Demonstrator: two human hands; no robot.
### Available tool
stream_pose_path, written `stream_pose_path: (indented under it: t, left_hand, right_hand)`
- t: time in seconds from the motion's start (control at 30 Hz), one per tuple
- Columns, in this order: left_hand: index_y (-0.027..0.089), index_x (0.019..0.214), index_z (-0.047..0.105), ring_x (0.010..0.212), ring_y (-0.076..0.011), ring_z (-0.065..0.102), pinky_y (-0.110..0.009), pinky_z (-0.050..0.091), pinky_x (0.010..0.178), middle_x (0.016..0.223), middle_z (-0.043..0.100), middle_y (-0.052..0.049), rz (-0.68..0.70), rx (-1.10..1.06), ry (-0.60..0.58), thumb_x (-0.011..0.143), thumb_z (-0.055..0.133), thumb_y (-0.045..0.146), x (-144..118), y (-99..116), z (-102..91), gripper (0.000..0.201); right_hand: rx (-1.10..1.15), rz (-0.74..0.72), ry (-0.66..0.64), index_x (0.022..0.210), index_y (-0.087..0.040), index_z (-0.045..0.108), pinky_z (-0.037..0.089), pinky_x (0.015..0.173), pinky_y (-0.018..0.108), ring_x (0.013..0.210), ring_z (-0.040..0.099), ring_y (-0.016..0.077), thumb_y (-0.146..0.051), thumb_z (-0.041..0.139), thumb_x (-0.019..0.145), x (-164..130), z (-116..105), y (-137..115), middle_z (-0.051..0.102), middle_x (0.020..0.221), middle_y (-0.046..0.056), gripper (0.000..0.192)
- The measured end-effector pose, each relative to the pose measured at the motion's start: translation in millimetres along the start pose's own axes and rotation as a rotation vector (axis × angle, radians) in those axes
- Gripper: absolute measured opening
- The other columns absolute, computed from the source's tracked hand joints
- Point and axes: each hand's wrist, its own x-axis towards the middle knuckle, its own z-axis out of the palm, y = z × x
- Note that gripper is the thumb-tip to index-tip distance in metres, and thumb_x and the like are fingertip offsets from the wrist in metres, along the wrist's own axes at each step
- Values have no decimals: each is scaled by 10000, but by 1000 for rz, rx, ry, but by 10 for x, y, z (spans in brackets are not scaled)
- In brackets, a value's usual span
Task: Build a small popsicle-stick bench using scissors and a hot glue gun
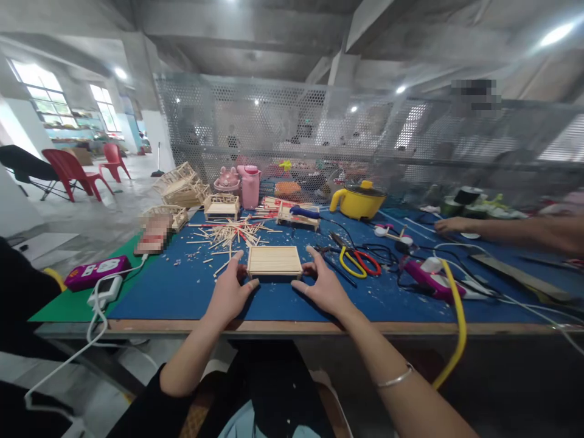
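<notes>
Gripping a small slatted wooden piece (274,261) between left hand (232,289) and right hand (326,287), with thumb and fingers bent in at each end. Located over blue worktop (274,302), nearer than loose sticks (237,233) and yellow pot (360,204).

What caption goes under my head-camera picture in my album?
Left hand and right hand at either end of a little slatted wooden model, loose sticks behind.

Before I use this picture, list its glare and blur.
In the head view: the upper-right ceiling light and the larger window at left glare white; the other person's forearm at right looks smeared; pixel blocks partly hide the reddish object at left; the slatted wooden piece between the left hand and right hand is clearer.
</notes>
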Motion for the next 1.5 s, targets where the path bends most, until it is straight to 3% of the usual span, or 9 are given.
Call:
stream_pose_path:
  t: [0.2, 0.43, 0.57, 0.8, 1.1, 1.17, 1.3, 1.4, 1.5]
  left_hand:
    - [153, 1291, 441, 771, -156, 622, -316, 479, 810, 819, 649, -12, -3, 10, 30, 760, 608, 220, 36, 43, 4, 561]
    - [152, 1250, 502, 881, -184, 644, -333, 480, 864, 986, 686, -66, 4, -29, 26, 736, 646, 240, 22, 9, -1, 541]
    - [187, 1143, 595, 932, -191, 652, -340, 475, 895, 1012, 706, -54, 33, -49, 32, 766, 617, 250, 10, 39, -16, 383]
    - [184, 1094, 637, 940, -200, 652, -341, 479, 894, 1048, 705, -63, 47, 36, 83, 773, 618, 261, 20, 63, -11, 331]
    - [167, 1094, 631, 938, -211, 646, -363, 476, 897, 1025, 700, -79, 60, 132, 101, 787, 595, 282, 22, 88, 1, 329]
    - [163, 1132, 604, 964, -216, 635, -370, 481, 899, 1074, 679, -93, 61, 124, 99, 787, 591, 297, 19, 69, 11, 370]
    - [151, 1311, 450, 1164, -243, 527, -390, 431, 984, 1309, 527, -140, 135, 138, 145, 770, 604, 315, 5, 43, 14, 586]
    - [152, 1335, 422, 1301, -263, 383, -416, 307, 1087, 1368, 464, -146, 245, 248, 179, 759, 604, 270, -25, 69, -29, 616]
    - [146, 1400, 318, 1246, -286, 446, -437, 358, 1038, 1328, 496, -167, 172, 307, 149, 745, 616, 265, -62, 100, -91, 730]
  right_hand:
    - [41, -72, 3, 1246, -223, 484, 461, 811, 321, 766, 607, 153, -219, 605, 725, 24, 77, -98, 658, 797, -12, 535]
    - [239, -4, 5, 1125, -186, 529, 483, 727, 281, 698, 582, 130, -267, 619, 699, 22, 97, -85, 645, 803, 9, 443]
    - [135, -44, 56, 1045, -180, 580, 480, 706, 278, 691, 560, 128, -300, 613, 713, 24, 108, -95, 613, 805, 14, 354]
    - [-33, -91, 100, 963, -191, 622, 464, 698, 281, 699, 570, 143, -327, 586, 749, 13, 110, -120, 627, 778, 10, 256]
    - [-77, -92, 96, 981, -204, 635, 474, 743, 302, 761, 606, 164, -323, 566, 763, 16, 106, -143, 668, 848, 29, 258]
    - [-42, -80, 77, 1107, -208, 592, 481, 769, 309, 772, 612, 163, -300, 577, 747, 14, 112, -142, 673, 877, 30, 372]
    - [5, -3, 79, 1406, -174, 280, 470, 854, 322, 848, 613, 167, -170, 595, 657, 2, 109, -142, 667, 950, 38, 812]
    - [-33, 2, 75, 1390, -159, 304, 436, 909, 332, 932, 601, 180, -126, 575, 635, -10, 92, -151, 662, 966, 45, 803]
    - [-24, 10, 52, 1377, -180, 324, 436, 891, 327, 899, 612, 175, -164, 595, 664, -19, 82, -158, 677, 896, 20, 764]
